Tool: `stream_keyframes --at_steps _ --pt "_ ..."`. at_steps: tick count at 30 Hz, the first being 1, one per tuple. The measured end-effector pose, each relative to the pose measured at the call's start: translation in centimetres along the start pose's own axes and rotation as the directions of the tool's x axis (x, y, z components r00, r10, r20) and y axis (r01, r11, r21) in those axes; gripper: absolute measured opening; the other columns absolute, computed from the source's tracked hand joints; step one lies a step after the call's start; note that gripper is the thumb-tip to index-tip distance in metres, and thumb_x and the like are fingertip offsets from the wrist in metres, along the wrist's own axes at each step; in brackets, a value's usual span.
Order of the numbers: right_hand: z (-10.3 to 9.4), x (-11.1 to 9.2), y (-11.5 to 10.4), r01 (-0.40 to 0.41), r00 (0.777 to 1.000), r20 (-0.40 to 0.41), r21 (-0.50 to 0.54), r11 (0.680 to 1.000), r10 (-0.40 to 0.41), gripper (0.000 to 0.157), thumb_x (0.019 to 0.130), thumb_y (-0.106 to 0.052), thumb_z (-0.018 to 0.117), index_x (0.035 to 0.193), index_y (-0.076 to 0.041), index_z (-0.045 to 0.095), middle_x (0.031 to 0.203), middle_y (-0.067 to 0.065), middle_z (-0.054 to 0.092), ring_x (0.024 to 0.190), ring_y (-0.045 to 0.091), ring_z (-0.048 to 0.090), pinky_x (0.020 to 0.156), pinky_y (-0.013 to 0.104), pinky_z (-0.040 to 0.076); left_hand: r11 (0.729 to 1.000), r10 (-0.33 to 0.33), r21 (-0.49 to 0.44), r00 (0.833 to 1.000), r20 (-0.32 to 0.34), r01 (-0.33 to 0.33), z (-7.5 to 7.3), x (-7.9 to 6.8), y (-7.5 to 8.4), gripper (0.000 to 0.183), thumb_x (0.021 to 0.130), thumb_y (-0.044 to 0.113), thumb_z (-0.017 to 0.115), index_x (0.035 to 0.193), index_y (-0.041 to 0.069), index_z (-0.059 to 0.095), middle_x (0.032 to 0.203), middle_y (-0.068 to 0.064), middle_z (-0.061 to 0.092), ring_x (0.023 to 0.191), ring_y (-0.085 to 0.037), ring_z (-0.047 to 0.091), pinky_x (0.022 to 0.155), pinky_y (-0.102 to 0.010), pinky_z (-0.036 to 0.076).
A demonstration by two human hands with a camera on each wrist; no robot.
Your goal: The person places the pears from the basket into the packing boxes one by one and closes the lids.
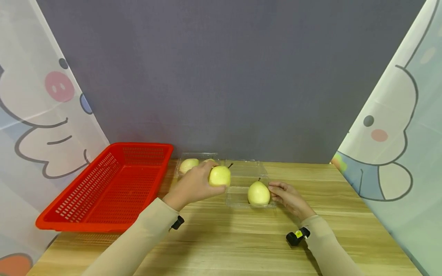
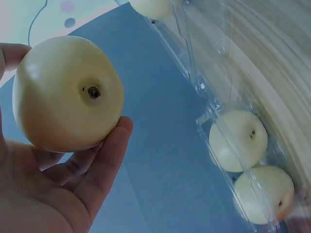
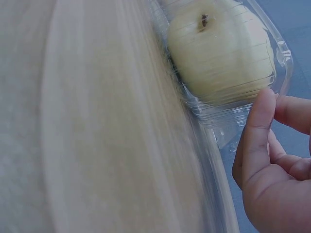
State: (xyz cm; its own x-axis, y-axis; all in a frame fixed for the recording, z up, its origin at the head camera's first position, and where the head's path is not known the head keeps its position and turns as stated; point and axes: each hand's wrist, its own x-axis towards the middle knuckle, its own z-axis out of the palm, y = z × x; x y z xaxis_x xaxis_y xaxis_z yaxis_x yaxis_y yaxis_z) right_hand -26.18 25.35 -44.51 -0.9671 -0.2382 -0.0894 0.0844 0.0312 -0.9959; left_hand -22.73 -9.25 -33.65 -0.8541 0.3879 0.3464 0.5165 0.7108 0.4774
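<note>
My left hand (image 1: 195, 186) grips a yellow-green pear (image 1: 220, 176) between thumb and fingers, stem up, raised above the table. In the left wrist view the blossom end of that pear (image 2: 68, 97) faces the camera. My right hand (image 1: 290, 198) pinches the right rim of a clear plastic clamshell box (image 1: 237, 196) between thumb and index finger. One pear (image 1: 258, 193) stands upright in the right part of this box, and its lid (image 1: 241, 168) is folded back behind. The right wrist view shows the thumb (image 3: 262, 111) on the rim beside the pear (image 3: 221, 53).
A second clear box (image 1: 179, 156), partly behind my left hand, holds two pears (image 2: 238, 141). At the left stands a red perforated plastic basket (image 1: 119, 226). A grey panel (image 1: 235, 84) rises behind the wooden table (image 1: 221, 245), with cartoon-printed cloths on both sides.
</note>
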Motion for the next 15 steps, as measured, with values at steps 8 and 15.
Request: stream_keyframes --at_steps 8,15 --pt "0.0 0.1 0.3 0.001 1.0 -0.012 -0.002 1.0 -0.001 0.053 0.102 -0.011 0.057 0.141 0.017 0.035 0.107 0.006 0.055 0.086 0.009 0.058 0.075 0.019 0.054 1.0 0.011 -0.008 1.0 0.008 -0.011 0.8 0.5 0.2 0.063 0.075 0.043 0.076 0.126 0.01 0.06 0.114 -0.004 0.062 0.08 -0.016 0.056 0.061 -0.03 0.049" --pt "-0.1 0.2 0.4 -0.009 1.0 -0.025 -0.011 1.0 0.009 0.051 0.102 -0.011 0.057 0.141 0.015 0.037 0.108 0.007 0.054 0.087 0.009 0.057 0.076 0.019 0.054 0.999 0.026 -0.042 1.0 0.016 -0.025 1.6 0.8 0.3 0.066 0.076 0.044 0.076 0.129 0.009 0.058 0.107 0.002 0.062 0.081 -0.014 0.057 0.063 -0.03 0.05"
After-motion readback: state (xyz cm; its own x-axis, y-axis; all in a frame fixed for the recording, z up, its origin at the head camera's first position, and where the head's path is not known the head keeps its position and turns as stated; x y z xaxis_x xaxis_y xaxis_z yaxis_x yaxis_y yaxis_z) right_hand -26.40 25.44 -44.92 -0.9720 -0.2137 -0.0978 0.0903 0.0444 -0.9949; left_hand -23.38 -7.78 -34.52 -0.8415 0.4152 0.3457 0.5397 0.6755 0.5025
